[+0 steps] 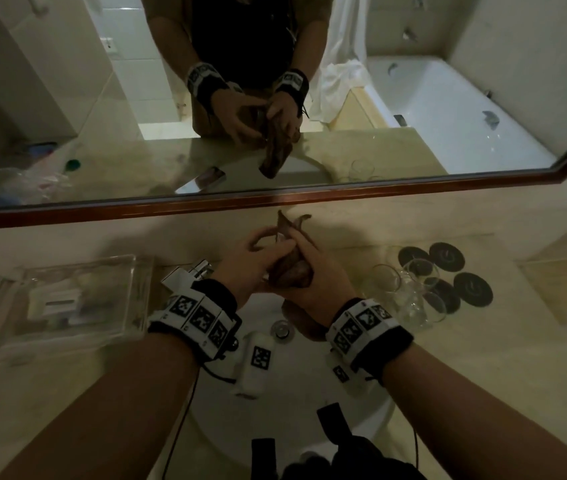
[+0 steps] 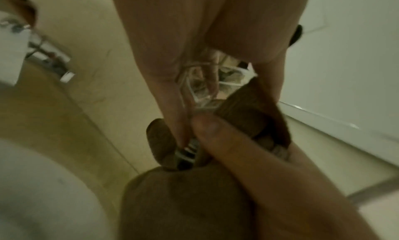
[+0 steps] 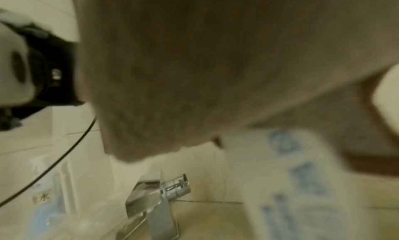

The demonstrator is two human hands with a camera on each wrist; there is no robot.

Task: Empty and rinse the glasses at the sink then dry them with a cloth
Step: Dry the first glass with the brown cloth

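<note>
Over the sink basin [image 1: 268, 386] both hands hold one clear glass [image 2: 204, 90] bundled in a brown cloth [image 1: 292, 270]. My left hand [image 1: 258, 247] curls its fingers round the glass at its exposed end, fingertips against the rim. My right hand [image 1: 311, 277] grips the cloth from below and the right, pressing it round the glass body. In the left wrist view the cloth [image 2: 185, 202] fills the foreground and a right-hand finger [image 2: 233, 146] lies across it. The cloth [image 3: 194, 64] blocks most of the right wrist view. Most of the glass is hidden in the head view.
Several clear glasses [image 1: 410, 292] stand on the counter right of the sink beside black coasters [image 1: 472, 289]. A clear tray [image 1: 67, 306] with small items sits at the left. The chrome faucet [image 1: 188, 275] is behind the left wrist. A mirror runs above the counter.
</note>
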